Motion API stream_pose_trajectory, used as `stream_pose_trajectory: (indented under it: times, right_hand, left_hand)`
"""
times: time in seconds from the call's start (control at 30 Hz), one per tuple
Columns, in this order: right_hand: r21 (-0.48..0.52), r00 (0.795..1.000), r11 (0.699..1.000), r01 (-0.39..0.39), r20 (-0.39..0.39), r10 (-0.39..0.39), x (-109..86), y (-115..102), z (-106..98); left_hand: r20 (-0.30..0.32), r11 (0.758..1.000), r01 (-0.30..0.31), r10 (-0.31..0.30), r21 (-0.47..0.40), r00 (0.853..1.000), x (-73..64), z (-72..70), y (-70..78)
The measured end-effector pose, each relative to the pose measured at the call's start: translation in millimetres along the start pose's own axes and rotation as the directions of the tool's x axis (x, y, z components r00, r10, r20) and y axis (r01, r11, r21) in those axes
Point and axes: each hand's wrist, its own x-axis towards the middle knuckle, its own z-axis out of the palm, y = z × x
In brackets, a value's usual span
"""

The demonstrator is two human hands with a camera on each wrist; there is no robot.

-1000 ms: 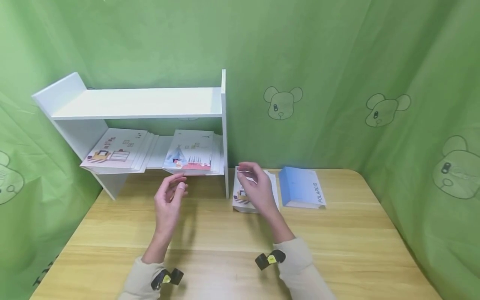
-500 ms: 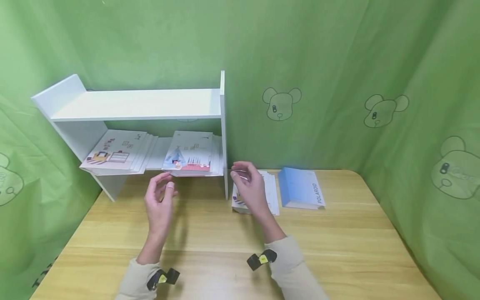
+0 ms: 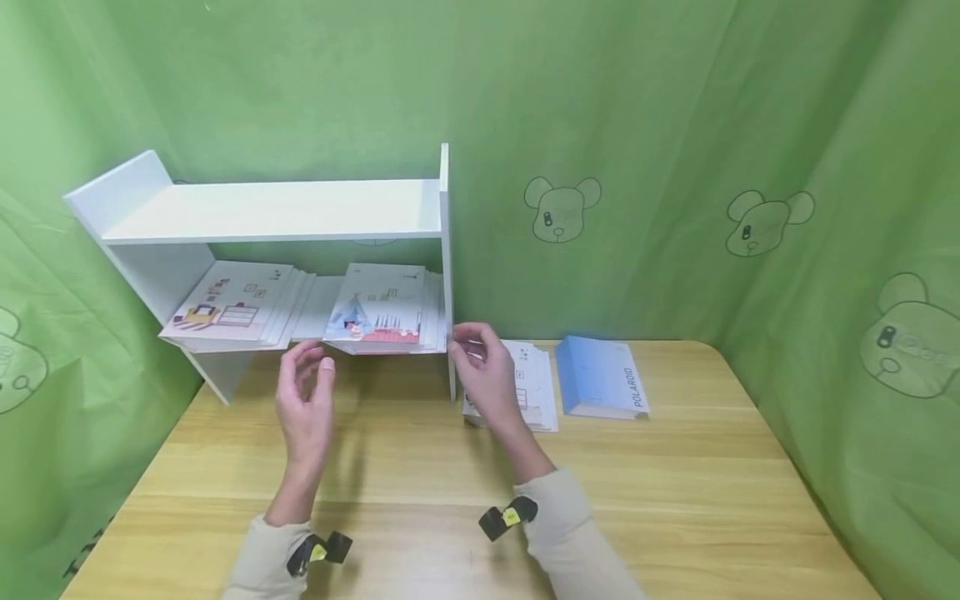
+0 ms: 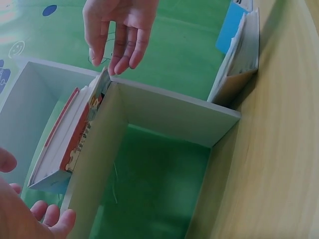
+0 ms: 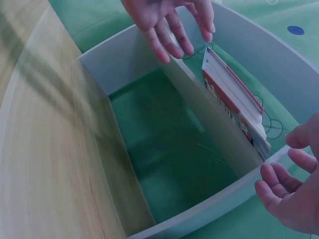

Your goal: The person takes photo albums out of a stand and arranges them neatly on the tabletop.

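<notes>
My left hand (image 3: 306, 408), fingers loosely bent and holding nothing, is in front of the white shelf's lower board. It is just below the gap between the left book stack (image 3: 232, 304) and the right book stack (image 3: 382, 304), whose top cover shows a blue tent. My right hand (image 3: 487, 375) hovers by the shelf's right side panel (image 3: 447, 275), thumb apart from the bent fingers and nothing between them. It partly hides a pile of books (image 3: 534, 379) on the table. In the right wrist view a book stack (image 5: 234, 94) lies on the shelf board between both hands.
The white shelf (image 3: 270, 208) stands at the back left of the wooden table (image 3: 420, 517). A thick blue book marked POLAROID (image 3: 600, 375) lies right of the pile. A green curtain (image 3: 645, 100) with bear heads hangs behind and around the table.
Both hands have drifted left. My right hand has moved off the middle of the table pile to the shelf's right panel, uncovering more of the books. The books have stayed in place.
</notes>
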Motion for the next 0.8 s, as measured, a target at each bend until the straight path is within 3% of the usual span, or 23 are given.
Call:
stream_pose_trajectory:
  times: [0.23,0.47,0.8]
  right_hand:
    - [-0.014,0.999,1.0,-0.018,-0.028,0.018,-0.4,-2,8]
    - [-0.05,0.998,0.998,-0.035,-0.044,0.033,-2.5,-1,14]
    - [-0.126,0.996,0.991,-0.05,-0.082,0.04,-1.7,-3,21]
  left_hand:
    - [-0.02,1.0,-0.026,0.026,-0.013,0.999,9.4,0.7,3.6]
    - [0.046,0.995,0.048,-0.052,0.09,0.998,17.2,0.6,5.0]
    - [0.099,0.992,0.045,-0.056,0.114,0.993,25.4,3.9,4.3]
